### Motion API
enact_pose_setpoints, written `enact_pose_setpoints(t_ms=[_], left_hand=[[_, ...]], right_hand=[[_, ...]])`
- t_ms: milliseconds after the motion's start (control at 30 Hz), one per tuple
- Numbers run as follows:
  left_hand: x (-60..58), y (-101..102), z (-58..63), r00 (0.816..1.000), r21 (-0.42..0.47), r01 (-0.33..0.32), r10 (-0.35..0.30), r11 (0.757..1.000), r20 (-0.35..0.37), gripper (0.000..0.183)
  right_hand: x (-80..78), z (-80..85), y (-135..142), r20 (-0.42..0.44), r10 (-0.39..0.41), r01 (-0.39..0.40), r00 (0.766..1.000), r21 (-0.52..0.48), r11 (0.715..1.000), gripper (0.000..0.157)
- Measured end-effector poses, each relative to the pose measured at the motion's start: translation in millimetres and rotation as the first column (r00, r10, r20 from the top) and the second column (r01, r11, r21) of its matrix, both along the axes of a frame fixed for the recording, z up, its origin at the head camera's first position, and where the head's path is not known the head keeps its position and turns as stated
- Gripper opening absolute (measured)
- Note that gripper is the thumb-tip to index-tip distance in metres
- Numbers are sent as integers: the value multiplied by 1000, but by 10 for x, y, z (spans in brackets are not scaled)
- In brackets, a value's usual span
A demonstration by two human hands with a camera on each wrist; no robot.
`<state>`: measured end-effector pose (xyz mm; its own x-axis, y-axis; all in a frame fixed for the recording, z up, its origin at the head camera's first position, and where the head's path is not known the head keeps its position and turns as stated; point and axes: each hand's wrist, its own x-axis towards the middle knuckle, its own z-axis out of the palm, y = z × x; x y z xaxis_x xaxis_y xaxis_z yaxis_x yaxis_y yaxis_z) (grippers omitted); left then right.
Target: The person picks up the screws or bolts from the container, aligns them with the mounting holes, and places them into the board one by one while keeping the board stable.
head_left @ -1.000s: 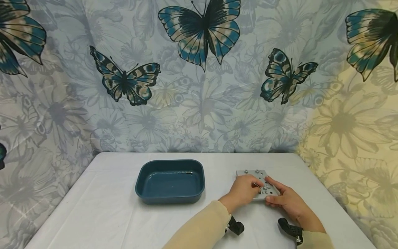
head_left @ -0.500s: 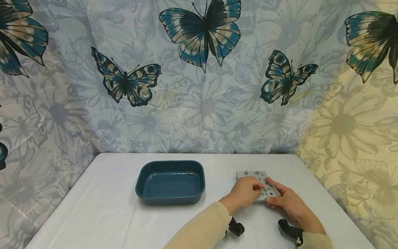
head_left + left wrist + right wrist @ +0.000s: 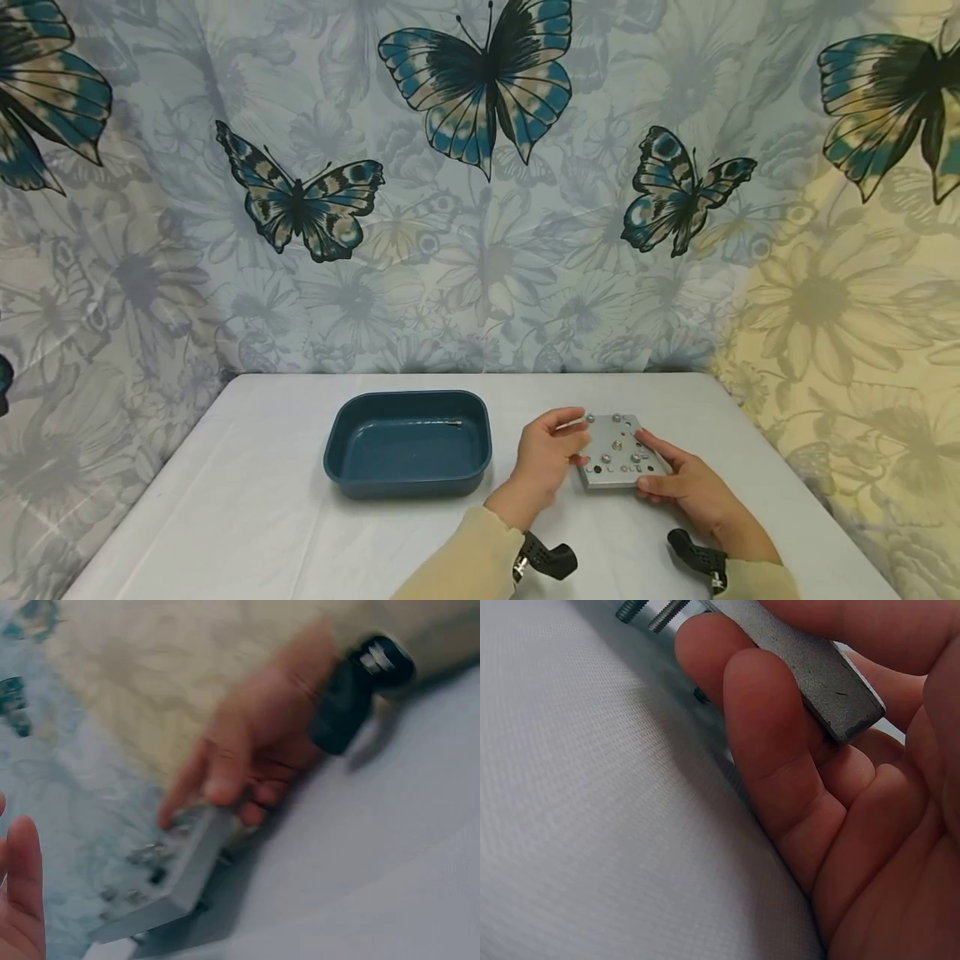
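A silver metal plate (image 3: 611,454) carries several round screw heads and small holes on its top. My right hand (image 3: 693,487) grips its right side, thumb on the near corner and a finger along the edge. In the right wrist view, fingers curl under the grey plate (image 3: 825,682), and a threaded screw shank (image 3: 667,613) pokes out below it. My left hand (image 3: 543,458) is beside the plate's left edge, fingers loosely bent, nothing visible in them. Only a fingertip (image 3: 25,862) of it shows at the edge of the left wrist view.
A dark blue rectangular tray (image 3: 408,487) stands left of the hands, with a small shiny metal piece (image 3: 454,423) inside. A white cloth covers the table (image 3: 247,500). Behind it hangs a butterfly-patterned fabric (image 3: 495,250). Black wrist cameras (image 3: 551,558) sit on both wrists.
My left hand has come off the plate's top and moved left to its edge, uncovering the screw heads. My right hand keeps its grip on the plate.
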<state>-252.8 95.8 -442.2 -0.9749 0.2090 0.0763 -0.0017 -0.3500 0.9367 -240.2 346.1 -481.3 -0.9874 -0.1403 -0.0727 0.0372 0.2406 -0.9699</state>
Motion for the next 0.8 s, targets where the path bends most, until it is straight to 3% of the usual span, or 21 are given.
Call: enact_pose_setpoints(t_ms=[100, 233, 400, 500, 600, 800], left_hand=[[24, -268, 51, 999, 93, -24, 21, 995, 27, 32], [0, -679, 159, 997, 93, -66, 69, 993, -25, 39], [-96, -1256, 263, 991, -65, -103, 97, 993, -88, 43], [-176, -1577, 271, 993, -217, -88, 70, 972, -93, 45], [-256, -1827, 234, 996, -389, -73, 49, 918, -70, 46], [-408, -2035, 69, 999, -670, 3, -38, 743, -38, 50]], right_hand=[[4, -5, 4, -4, 6, -6, 1000, -9, 1000, 93], [7, -1, -1, -4, 8, -8, 1000, -12, 1000, 93], [17, 8, -13, 5, 15, -14, 1000, -23, 1000, 93], [24, 13, -16, 6, 8, -8, 1000, -26, 1000, 91], [20, 13, -20, 7, 8, -8, 1000, -20, 1000, 91], [0, -5, -18, 35, -5, 5, 999, -18, 1000, 93]])
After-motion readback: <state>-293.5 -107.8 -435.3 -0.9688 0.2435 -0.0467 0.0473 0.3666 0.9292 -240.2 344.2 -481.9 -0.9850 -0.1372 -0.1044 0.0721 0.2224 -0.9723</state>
